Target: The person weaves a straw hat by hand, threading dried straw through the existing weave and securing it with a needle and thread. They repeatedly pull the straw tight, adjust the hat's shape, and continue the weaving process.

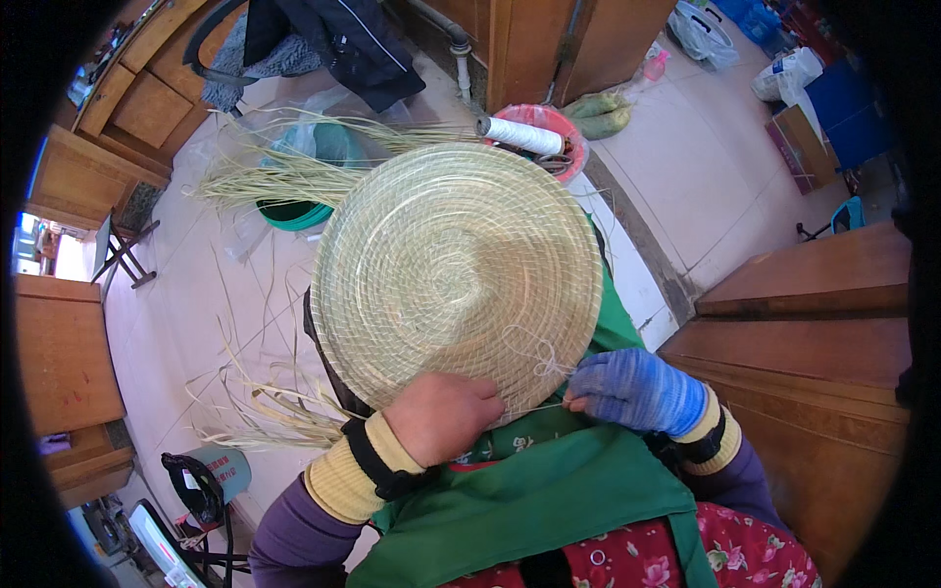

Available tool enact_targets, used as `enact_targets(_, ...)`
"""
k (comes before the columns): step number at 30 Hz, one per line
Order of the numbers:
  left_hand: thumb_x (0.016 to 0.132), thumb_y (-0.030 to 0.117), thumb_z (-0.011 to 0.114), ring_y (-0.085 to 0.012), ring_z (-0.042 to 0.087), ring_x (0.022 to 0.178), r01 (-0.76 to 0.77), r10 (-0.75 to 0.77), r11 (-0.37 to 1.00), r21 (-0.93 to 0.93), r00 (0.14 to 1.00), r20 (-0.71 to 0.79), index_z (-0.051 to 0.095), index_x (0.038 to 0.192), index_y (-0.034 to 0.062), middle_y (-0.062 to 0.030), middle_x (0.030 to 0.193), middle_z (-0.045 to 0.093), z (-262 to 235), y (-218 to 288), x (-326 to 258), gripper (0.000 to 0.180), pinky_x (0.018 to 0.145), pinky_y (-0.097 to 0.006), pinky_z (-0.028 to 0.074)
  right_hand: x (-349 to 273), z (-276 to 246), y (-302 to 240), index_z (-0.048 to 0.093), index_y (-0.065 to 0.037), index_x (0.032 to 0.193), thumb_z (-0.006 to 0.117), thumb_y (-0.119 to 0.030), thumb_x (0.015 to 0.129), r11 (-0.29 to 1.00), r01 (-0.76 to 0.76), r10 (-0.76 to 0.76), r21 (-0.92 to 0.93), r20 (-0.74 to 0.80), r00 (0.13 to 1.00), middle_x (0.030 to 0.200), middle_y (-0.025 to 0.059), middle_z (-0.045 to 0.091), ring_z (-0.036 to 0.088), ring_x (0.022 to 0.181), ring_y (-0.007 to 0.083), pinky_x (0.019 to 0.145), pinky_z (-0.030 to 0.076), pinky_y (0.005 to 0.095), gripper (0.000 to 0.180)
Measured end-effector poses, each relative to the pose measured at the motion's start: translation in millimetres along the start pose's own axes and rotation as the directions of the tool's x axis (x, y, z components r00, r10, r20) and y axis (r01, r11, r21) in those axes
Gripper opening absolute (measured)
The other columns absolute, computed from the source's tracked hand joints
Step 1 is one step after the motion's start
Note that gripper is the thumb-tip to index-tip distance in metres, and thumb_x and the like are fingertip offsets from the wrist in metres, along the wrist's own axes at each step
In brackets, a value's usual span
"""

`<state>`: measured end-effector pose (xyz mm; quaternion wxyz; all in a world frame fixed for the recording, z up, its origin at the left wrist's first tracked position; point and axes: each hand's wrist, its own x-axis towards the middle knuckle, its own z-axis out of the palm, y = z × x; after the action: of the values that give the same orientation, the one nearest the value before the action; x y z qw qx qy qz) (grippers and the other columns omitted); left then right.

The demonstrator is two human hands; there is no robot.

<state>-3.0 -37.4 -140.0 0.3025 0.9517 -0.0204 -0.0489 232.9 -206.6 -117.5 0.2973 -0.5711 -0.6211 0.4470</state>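
Observation:
A wide, round coiled straw piece (pixel 456 265), stitched in rings with a slightly raised middle, rests over my lap. My bare left hand (pixel 441 414) is closed on its near edge, the fingers curled around the rim. Just right of that edge is my right hand (pixel 627 390), in a blue knitted glove with bare fingertips showing. Its fingers are pinched on a thin strand that runs toward the rim by my left hand. A loose loop of white thread (pixel 534 351) lies on the straw surface near the right hand. Whether a needle is there is too small to tell.
Bundled straw (pixel 279 184) lies across a green bucket (pixel 294 216) beyond the piece. A red basin (pixel 578 147) holds a white thread spool (pixel 524 135). Loose straw (pixel 284 416) spreads at left. A green apron (pixel 549 490) covers my lap; a wooden cabinet (pixel 804 392) stands right.

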Motion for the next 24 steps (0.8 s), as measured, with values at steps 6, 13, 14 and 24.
enact_targets(6, 0.079, 0.016, 0.062, -0.0311, 0.065, 0.075, 0.04, -0.041, 0.998, -0.04, 0.998, -0.04, 0.06, 0.082, 0.0096, -0.008, 0.08, 0.059, 6.4, 1.5, -0.3, 0.007, 0.063, -0.043, 0.052, 2.0, 1.1, 2.5, 0.07, -0.005, 0.106, 0.07, -0.016, 0.091, 1.0, 0.012, -0.012, -0.026, 0.011, 1.0, 0.098, 0.0146, 0.07, 0.068, 0.091, 0.0334, 0.081, 0.055, 0.0386, 0.019)
enact_targets(13, 0.082, 0.019, 0.061, -0.033, 0.065, 0.071, 0.112, -0.11, 0.992, 0.051, 0.993, -0.053, 0.06, 0.082, 0.0079, -0.011, 0.073, 0.062, 22.3, 4.0, 9.6, 0.011, 0.062, -0.045, 0.051, -0.3, 4.6, 4.2, 0.07, -0.005, 0.106, 0.069, -0.017, 0.091, 0.999, 0.005, -0.004, -0.033, 0.026, 1.0, 0.098, 0.0144, 0.07, 0.068, 0.093, 0.0333, 0.081, 0.055, 0.0386, 0.019)
enact_targets(14, 0.083, 0.019, 0.061, -0.0333, 0.065, 0.071, 0.124, -0.121, 0.991, 0.054, 0.991, -0.059, 0.06, 0.082, 0.0079, -0.0113, 0.072, 0.062, 25.1, 3.4, 11.2, 0.011, 0.061, -0.046, 0.051, -0.7, 5.1, 4.8, 0.07, -0.005, 0.106, 0.069, -0.017, 0.091, 1.0, -0.01, 0.011, -0.029, 0.035, 0.999, 0.099, 0.0145, 0.07, 0.068, 0.093, 0.0333, 0.081, 0.055, 0.0386, 0.019)
enact_targets(24, 0.083, 0.018, 0.062, -0.0391, 0.063, 0.066, 0.361, -0.397, 0.916, -0.172, 0.875, -0.279, 0.057, 0.079, 0.0065, -0.0168, 0.07, 0.063, 48.0, -10.0, 7.2, 0.013, 0.06, -0.049, 0.05, -5.6, 8.1, 6.5, 0.07, -0.004, 0.102, 0.066, -0.017, 0.094, 1.0, 0.003, -0.002, -0.022, 0.029, 1.0, 0.094, 0.0121, 0.07, 0.067, 0.089, 0.0307, 0.081, 0.054, 0.0365, 0.016)
